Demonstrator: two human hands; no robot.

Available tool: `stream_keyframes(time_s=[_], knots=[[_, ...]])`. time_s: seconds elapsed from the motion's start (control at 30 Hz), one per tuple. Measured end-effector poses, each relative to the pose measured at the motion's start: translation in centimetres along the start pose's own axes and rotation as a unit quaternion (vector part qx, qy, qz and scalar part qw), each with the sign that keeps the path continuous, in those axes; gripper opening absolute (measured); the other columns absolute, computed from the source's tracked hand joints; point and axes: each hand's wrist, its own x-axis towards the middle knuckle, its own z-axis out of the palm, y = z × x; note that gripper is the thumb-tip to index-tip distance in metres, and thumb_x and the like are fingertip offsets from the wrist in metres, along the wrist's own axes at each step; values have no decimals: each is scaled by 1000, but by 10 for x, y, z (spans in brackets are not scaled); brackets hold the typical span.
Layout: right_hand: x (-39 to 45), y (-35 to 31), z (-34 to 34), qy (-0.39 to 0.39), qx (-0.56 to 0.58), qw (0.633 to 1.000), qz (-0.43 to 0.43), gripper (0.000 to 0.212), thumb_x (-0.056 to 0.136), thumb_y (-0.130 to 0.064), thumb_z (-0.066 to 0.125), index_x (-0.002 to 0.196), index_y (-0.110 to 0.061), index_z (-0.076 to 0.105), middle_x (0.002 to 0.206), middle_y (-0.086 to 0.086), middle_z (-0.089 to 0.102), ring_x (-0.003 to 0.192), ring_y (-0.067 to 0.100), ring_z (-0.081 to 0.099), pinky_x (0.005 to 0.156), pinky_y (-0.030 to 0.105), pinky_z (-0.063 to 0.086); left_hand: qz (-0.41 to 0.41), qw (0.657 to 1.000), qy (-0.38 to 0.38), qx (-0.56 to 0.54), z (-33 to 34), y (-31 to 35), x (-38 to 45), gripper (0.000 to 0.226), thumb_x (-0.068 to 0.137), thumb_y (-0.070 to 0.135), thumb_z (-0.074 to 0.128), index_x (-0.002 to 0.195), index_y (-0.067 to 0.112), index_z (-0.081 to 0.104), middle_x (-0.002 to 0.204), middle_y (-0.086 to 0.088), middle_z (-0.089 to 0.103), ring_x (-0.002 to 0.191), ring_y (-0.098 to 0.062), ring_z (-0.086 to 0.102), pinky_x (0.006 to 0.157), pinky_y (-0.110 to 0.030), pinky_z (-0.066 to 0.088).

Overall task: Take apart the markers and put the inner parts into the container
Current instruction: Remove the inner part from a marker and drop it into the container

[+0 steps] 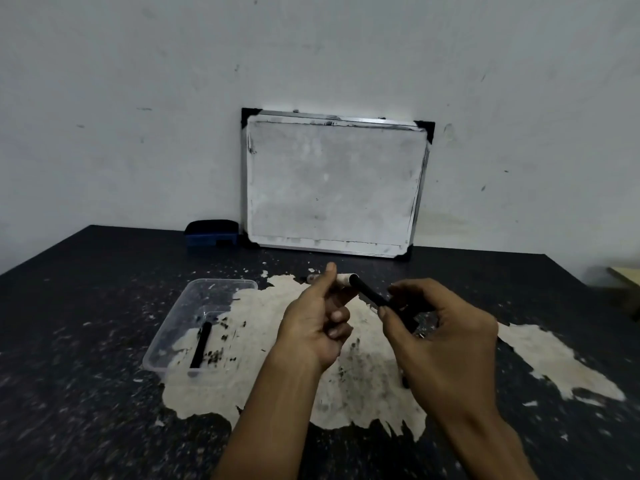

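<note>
Near the centre of the frame both hands are hovering above the table (86, 306); the left hand (317, 327) is curling its fingers around a pale marker shell (344, 279), whose open end is peeking out just right of the raised thumb; the right hand (446, 334) is pinching a black inner rod (369, 293) between thumb and forefinger, the other fingers loosely bent; the rod is slanting up and left, its far tip lying just beside the shell's mouth, though whether they are touching I cannot tell.

At centre left a clear tub (221, 284) is sitting on the table, partly over a torn pale patch (363, 393) in the dark surface; one black rod (201, 344) is lying inside it, running nearly lengthwise, with dark smudges around it.

Behind the hands, in the middle of the frame, a smeared whiteboard (332, 185) is leaning against the wall (138, 98); a blue eraser (211, 233) is resting just left of its lower corner; another marker (313, 278), mostly hidden by the left hand, is lying on the table beyond the fingers.
</note>
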Motion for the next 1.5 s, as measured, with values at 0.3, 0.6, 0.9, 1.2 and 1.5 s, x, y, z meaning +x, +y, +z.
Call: stream_keyframes(time_s=[0.3, 0.6, 0.9, 1.2, 1.5], knots=[[15, -7, -10, -56, -66, 996, 6, 37, 67, -1, 83, 99, -18, 75, 78, -11, 70, 72, 3, 67, 69, 15, 54, 103, 985, 46, 127, -1, -2, 1, 21, 88, 31, 72, 80, 14, 63, 78, -14, 80, 31, -6, 33, 32, -13, 18], [37, -17, -1, -65, -18, 997, -43, 41, 69, -2, 84, 106, -17, 72, 86, -5, 73, 79, 4, 68, 74, 10, 51, -80, 996, -30, -34, 13, -14, -10, 28, 89, 32, 70, 68, 15, 60, 49, 3, 67, 24, -4, 34, 25, -13, 18], [20, -2, -1, 34, -54, 992, -107, 35, 72, -11, 84, 106, -9, 73, 104, 8, 64, 94, 15, 61, 81, 18, 48, -154, 976, -44, -146, 20, -6, -12, 29, 90, 31, 67, 72, 10, 68, 61, -2, 73, 22, -4, 36, 24, -14, 19], [14, 6, 5, 18, -105, 989, -106, 22, 79, -20, 77, 99, -12, 76, 111, 12, 62, 105, 26, 57, 76, 35, 52, -142, 984, -41, -98, 24, -8, -16, 33, 91, 37, 66, 66, 15, 63, 39, 0, 63, 20, -4, 33, 27, -12, 19], [12, 14, 4, 0, -215, 965, -147, 17, 82, -23, 69, 96, -12, 73, 114, 17, 62, 107, 31, 55, 72, 39, 52, -98, 992, -43, -63, 28, -14, -14, 37, 95, 34, 61, 64, 13, 59, 46, 1, 63, 22, -4, 34, 25, -11, 16]])
